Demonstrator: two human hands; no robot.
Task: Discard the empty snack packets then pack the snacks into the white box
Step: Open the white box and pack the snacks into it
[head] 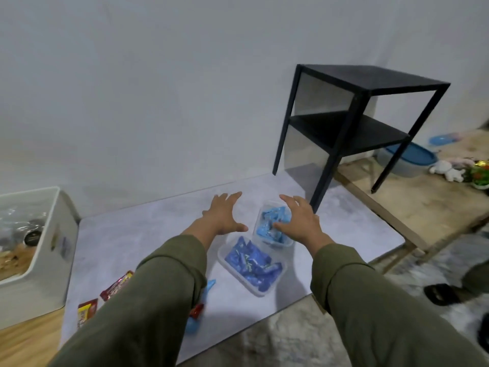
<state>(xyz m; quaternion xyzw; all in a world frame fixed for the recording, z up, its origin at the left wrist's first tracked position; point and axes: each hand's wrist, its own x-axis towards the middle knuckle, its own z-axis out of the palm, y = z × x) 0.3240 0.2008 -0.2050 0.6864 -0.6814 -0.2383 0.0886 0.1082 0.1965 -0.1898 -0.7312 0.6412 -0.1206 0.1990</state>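
Two clear plastic tubs sit on the grey table [148, 234]. The far tub [284, 243] holds light blue snack packets; the near tub [227, 263] holds dark blue ones. My right hand [299, 221] hovers over the far tub, fingers spread, holding nothing. My left hand [225, 213] is spread open just left of that tub. Red and yellow snack packets [116, 284] and a light blue packet [210, 284] lie near the front, partly hidden by my left sleeve. The white box [57, 234] stands at the left edge with items inside.
A black two-tier side table [370, 83] stands on the table's far right corner against the white wall. Beyond it, a wooden platform [423, 202] carries a blue-lidded basin, a soft toy and other clutter. A dark sandal [442, 294] lies on the floor at right.
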